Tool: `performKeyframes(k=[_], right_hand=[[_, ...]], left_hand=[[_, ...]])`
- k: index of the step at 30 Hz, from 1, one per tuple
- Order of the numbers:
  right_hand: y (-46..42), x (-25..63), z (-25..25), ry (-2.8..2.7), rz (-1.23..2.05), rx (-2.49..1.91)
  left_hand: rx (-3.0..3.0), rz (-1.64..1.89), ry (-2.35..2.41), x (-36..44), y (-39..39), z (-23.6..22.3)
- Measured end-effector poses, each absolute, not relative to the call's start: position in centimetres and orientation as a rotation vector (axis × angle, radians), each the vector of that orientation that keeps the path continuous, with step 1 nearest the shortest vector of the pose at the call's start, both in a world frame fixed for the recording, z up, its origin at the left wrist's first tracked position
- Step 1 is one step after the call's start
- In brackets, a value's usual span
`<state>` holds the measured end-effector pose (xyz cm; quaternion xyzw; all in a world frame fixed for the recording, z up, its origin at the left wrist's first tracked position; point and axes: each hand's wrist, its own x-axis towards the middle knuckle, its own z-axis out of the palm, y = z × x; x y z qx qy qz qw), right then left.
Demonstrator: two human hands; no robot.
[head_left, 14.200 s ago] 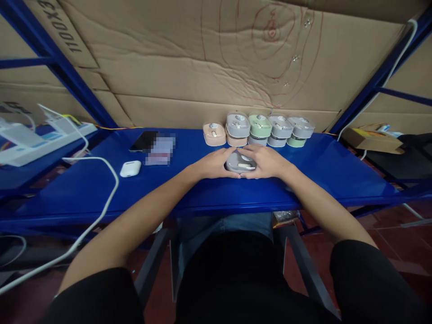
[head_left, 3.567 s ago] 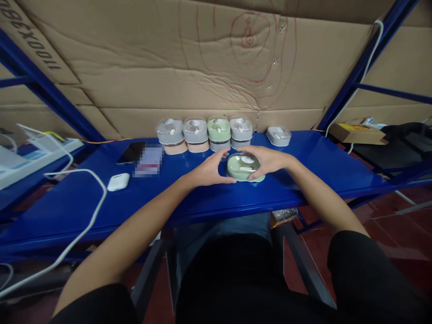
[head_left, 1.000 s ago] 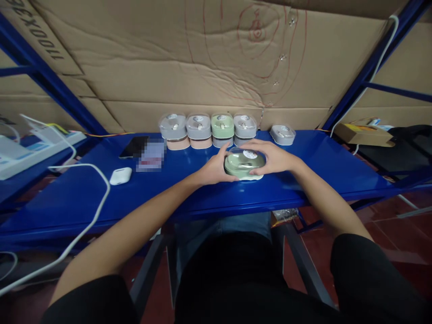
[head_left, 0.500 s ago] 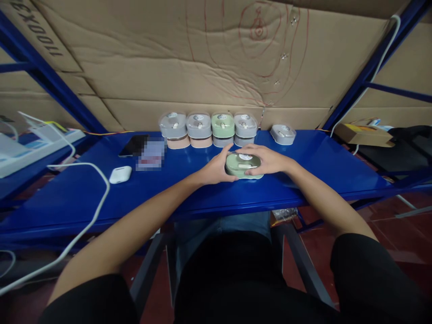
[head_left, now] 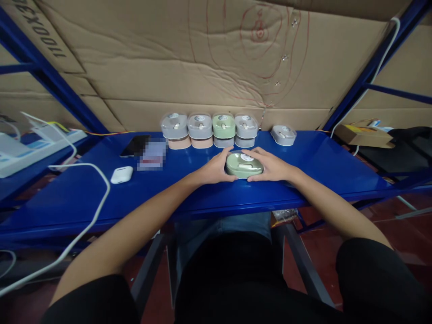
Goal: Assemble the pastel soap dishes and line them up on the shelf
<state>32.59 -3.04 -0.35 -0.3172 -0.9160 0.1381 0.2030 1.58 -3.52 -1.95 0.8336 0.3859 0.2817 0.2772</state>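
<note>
A small green oval box point(head_left: 243, 167) with a clear lid, a round white sticker and a pale front tab rests near the front edge of the blue table. My left hand point(head_left: 216, 167) is wrapped round its left end, thumb along the near side. From the other end my right hand point(head_left: 272, 165) grips it, fingers over the far side and thumb at the near right corner. Behind them stands a row of similar boxes stacked in twos: grey ones point(head_left: 200, 127) and a green one point(head_left: 223, 127) on top, orange and grey ones below.
A single grey box point(head_left: 283, 135) stands back right. On the left lie a white earphone case point(head_left: 122, 174), a dark phone point(head_left: 134, 146) and a blurred-out item point(head_left: 151, 154). A white cable point(head_left: 97, 202) crosses the left side. An open carton point(head_left: 364, 135) sits at the right.
My right hand has slid off the lid's top and front to the box's right end, uncovering more of the lid. My left hand stays on the left end.
</note>
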Motion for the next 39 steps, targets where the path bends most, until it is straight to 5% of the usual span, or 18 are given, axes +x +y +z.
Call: performKeyframes(k=[9, 15, 22, 32, 39], right_hand=[[0.1, 37.2, 2.4, -2.267, 0.208, -1.005], [6.6, 42.6, 4.7, -1.479, -0.172, -1.512], [9.6, 40.3, 3.1, -1.353, -0.139, -1.977], [7.1, 37.1, 4.5, -1.757, -0.490, -1.654], [7.8, 29.7, 2.2, -2.392, -0.259, -1.202]], left_hand=[[2.148, 0.835, 1.055, 0.3, -2.9, -0.9], [2.193, 0.833, 1.079, 0.1, -2.4, -1.2], [2.199, 0.835, 1.078, 0.1, -2.3, -1.5], [2.234, 0.808, 1.095, 0.1, -2.3, -1.1], [2.245, 0.809, 1.109, 0.2, -2.1, -1.4]])
